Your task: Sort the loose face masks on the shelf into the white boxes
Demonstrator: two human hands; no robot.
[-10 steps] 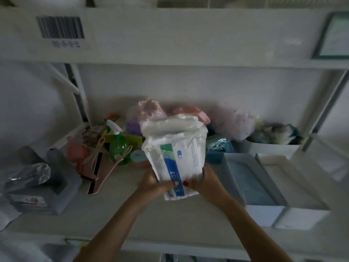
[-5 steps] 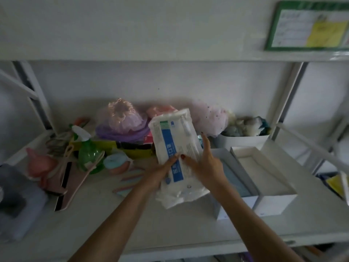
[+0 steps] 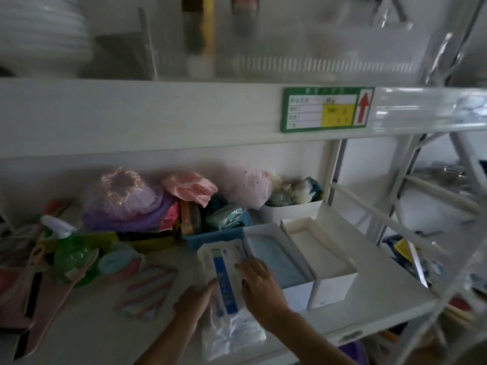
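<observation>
A clear plastic pack of white face masks (image 3: 224, 272) with a blue label stripe lies flat on the white shelf (image 3: 369, 291), just left of two open white boxes. My left hand (image 3: 193, 301) touches the pack's left edge with fingers together. On the pack's right side rests my right hand (image 3: 259, 281), palm down and fingers spread. The nearer white box (image 3: 297, 291) holds blue masks. The white box to its right (image 3: 333, 283) holds white ones.
A blue bin (image 3: 216, 237) of wrapped items stands behind the pack. Purple and pink bagged items (image 3: 123, 201), a green spray bottle (image 3: 71, 251), a striped packet (image 3: 147, 291) and a pink cardboard piece (image 3: 50, 299) crowd the left. A white tub (image 3: 292, 210) stands at the back right.
The mask pack went from upright in both hands down to flat on the shelf beside the boxes. The camera swung up and right.
</observation>
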